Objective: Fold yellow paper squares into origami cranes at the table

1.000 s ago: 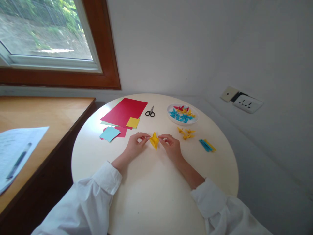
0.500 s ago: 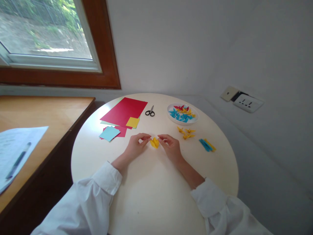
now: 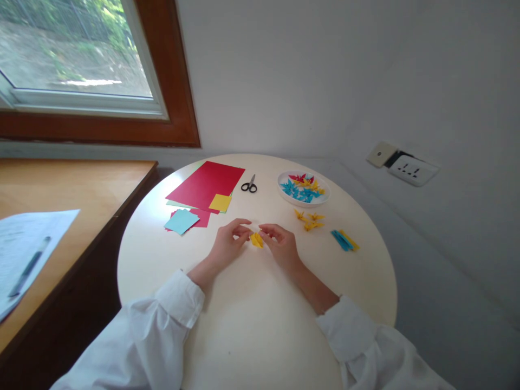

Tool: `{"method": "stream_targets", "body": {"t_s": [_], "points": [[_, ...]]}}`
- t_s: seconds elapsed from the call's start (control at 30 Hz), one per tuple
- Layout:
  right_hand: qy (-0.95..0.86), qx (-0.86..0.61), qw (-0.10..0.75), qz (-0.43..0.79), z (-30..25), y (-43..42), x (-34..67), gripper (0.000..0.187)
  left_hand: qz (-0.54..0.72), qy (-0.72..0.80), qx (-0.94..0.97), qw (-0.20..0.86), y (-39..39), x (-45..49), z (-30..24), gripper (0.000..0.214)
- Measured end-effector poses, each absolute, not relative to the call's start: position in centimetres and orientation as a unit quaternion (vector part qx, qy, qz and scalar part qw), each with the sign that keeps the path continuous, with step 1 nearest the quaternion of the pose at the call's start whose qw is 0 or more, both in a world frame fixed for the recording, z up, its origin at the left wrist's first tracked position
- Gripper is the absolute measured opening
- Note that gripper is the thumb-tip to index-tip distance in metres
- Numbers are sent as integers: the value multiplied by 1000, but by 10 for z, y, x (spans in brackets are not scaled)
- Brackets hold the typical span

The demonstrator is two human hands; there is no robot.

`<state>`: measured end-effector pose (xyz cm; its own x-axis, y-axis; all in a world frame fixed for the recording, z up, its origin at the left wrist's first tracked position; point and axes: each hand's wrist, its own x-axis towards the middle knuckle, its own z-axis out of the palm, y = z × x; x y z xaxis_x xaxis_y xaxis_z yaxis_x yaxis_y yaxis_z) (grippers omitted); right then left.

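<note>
Between my hands, just above or on the table, is a small yellow folded paper crane (image 3: 257, 240). My right hand (image 3: 281, 244) pinches its right upper part between thumb and fingers. At its left edge, the thumb of my left hand (image 3: 228, 241) meets the paper, with the index finger lifted apart from the thumb. My other left fingers are partly hidden behind. Several finished yellow paper cranes (image 3: 312, 224) lie to the right of my right hand. Beyond them, a white round dish (image 3: 304, 203) holds red, yellow and blue cranes.
Black-handled scissors (image 3: 249, 187) lie at the back of the round white table (image 3: 260, 325). Left of them are red sheets (image 3: 207, 184), a yellow square (image 3: 220, 203) and light blue squares (image 3: 182, 221). Blue and yellow folded strips (image 3: 342, 240) lie at right. A wooden desk (image 3: 101, 187) adjoins.
The yellow paper has turned and narrowed slightly between my hands. My left index finger has lifted off it, and my right hand has shifted a little left.
</note>
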<state>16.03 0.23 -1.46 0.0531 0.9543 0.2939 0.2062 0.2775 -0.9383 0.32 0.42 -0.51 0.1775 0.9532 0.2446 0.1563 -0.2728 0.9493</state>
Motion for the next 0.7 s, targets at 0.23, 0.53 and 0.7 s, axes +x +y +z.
{"method": "stream_targets", "body": {"t_s": [0.23, 0.53, 0.7], "points": [[-595, -485, 532, 357, -16, 3, 159, 18, 456, 432, 647, 433, 3, 6, -5, 19], [-595, -489, 532, 352, -13, 2, 159, 18, 449, 421, 672, 412, 5, 6, -11, 18], [-601, -480, 535, 349, -13, 2, 158, 17, 457, 439, 655, 412, 5, 6, -10, 17]]}}
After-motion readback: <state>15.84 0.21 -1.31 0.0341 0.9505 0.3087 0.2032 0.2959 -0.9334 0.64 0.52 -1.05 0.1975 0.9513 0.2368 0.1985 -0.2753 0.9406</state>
